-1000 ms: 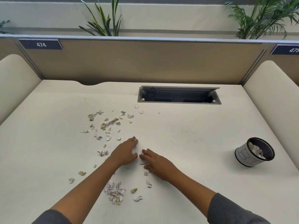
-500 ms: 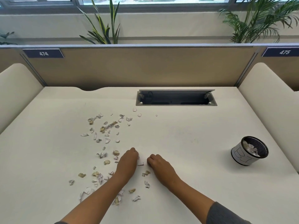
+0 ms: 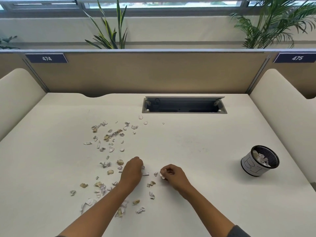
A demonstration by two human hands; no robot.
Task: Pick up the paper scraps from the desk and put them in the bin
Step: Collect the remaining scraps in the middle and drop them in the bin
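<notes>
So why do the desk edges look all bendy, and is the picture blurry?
Head view: the wide-angle lens bows the desk and the partition outward; soft window daylight gives faint shadows beside the bin; the small paper scraps look slightly soft.

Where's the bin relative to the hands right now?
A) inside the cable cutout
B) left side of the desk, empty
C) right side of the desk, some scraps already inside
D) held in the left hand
C: the bin stands upright on the desk's right side, apart from the right hand, with white paper scraps visible inside it.
</notes>
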